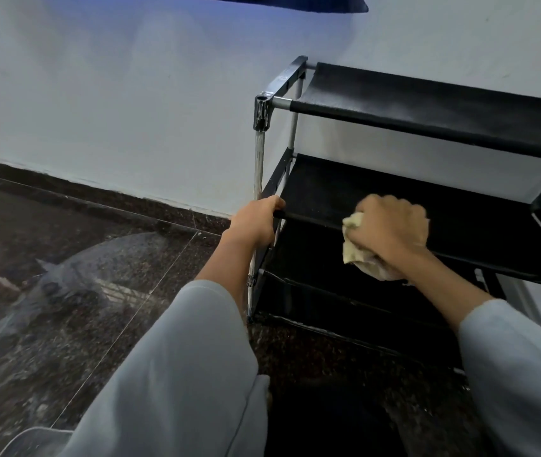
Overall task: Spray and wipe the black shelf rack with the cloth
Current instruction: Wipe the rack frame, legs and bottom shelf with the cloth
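The black shelf rack [427, 103] stands against the white wall, with black fabric tiers on a grey metal frame. My left hand [256, 222] grips the front left corner of the middle tier, fingers curled over its front bar beside the upright post. My right hand [391, 229] holds a bunched pale yellow cloth [355, 245] and presses it on the front edge of the middle tier [460, 209]. Most of the cloth is hidden under my fingers. No spray bottle is in view.
Dark speckled floor tiles [97, 258] spread to the left and below the rack. A white wall [130, 110] runs behind it. A clear plastic edge [31, 440] shows at the bottom left. The rack's lower tier [345, 291] sits under my right hand.
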Available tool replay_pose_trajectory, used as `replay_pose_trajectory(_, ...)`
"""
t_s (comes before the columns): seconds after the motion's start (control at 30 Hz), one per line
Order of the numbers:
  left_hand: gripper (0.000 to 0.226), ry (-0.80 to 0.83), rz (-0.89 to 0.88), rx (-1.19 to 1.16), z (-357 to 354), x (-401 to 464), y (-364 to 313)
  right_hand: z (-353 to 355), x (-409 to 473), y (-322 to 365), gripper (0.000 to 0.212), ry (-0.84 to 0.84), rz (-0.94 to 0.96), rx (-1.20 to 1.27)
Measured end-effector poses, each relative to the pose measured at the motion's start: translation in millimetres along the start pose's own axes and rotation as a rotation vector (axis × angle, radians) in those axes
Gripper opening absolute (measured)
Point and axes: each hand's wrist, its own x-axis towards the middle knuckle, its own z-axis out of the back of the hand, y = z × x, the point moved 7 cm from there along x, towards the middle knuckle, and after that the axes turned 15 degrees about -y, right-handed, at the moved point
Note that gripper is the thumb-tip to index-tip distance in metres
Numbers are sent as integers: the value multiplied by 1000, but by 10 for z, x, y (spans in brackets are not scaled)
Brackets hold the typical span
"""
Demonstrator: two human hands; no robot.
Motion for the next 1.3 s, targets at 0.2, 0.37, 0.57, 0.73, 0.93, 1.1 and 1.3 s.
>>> replay_pose_trajectory(0.2,33,8,-22,203,-30,62,-140,-177,123,887,20,-59,-16,276)
replay_pose_trajectory(0.37,36,101,46,349,-122,0,-210,-214,-23,111,28,8,-141,202)
replay_pose_trajectory(0.57,91,259,104,524,-231,-120,-275,114,-512,-1396,33,20,-297,115)
replay_pose_trajectory(0.73,104,288,95,590,-294,-163,-269,109,-549,-1703,40,39,-353,81)
replay_pose_trajectory(0.93,107,326,-111,503,-433,-130,-483,159,-542,-1356,27,-59,-319,81)
replay_pose_trajectory(1.1,105,371,-116,489,-449,-89,-427,-114,-293,-305,24,-107,-130,140)
replay_pose_trajectory(1.3,111,385,-82,529,-431,-114,-424,-158,-270,-58,23,-126,-29,107)
